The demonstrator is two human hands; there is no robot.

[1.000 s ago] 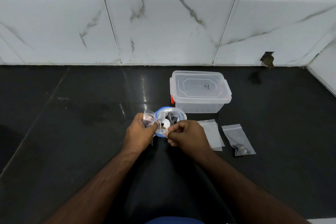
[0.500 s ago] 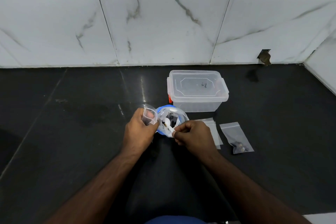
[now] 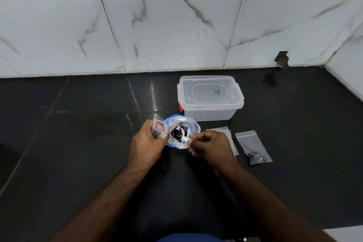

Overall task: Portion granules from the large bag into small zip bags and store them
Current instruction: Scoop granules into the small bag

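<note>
- Head view: the large bag (image 3: 183,133) of granules sits open on the dark worktop (image 3: 78,143), between your hands, just in front of the lidded plastic box (image 3: 210,98).
- Your left hand (image 3: 146,143) grips a small zip bag (image 3: 159,128), mouth open; your right hand (image 3: 209,146) pinches a white spoon (image 3: 181,135) dipped in the large bag.
- One filled bag (image 3: 253,147) lies to the right beside empty bags (image 3: 229,137). You're early on, I judge: filling, sealing and storing remain.

Dark glossy floor (image 3: 78,143) — lidded clear box (image 3: 210,100), empty zip bags (image 3: 230,139), filled zip bag (image 3: 253,147).
</note>
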